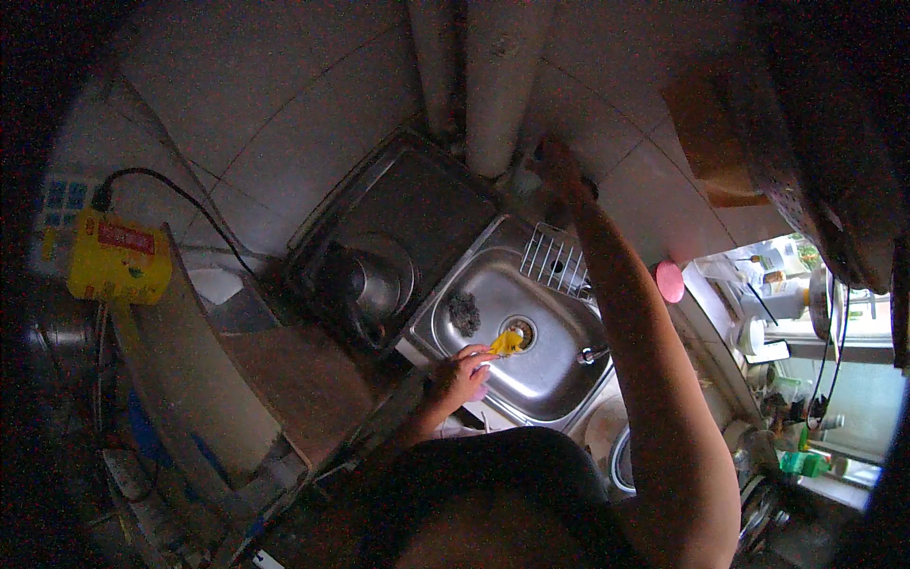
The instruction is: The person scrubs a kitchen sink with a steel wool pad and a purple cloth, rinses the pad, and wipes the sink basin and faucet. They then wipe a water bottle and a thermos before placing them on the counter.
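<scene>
My left hand pinches a small yellow item above the stainless steel sink, close to its drain strainer. What the yellow item is, I cannot tell. A grey scouring pad or wad of steel wool lies in the basin, beyond that hand. My right arm stretches past the wire rack to the dark corner behind the sink. There my right hand is at some dim objects beside a thick pipe; shadow hides its fingers and whether they grip anything.
Left of the sink, a dark recessed unit holds metal cookware. A faucet-like metal fitting is at the basin's right. A pink round object is by the wall, near a cluttered windowsill. A yellow box with a cable stands far left.
</scene>
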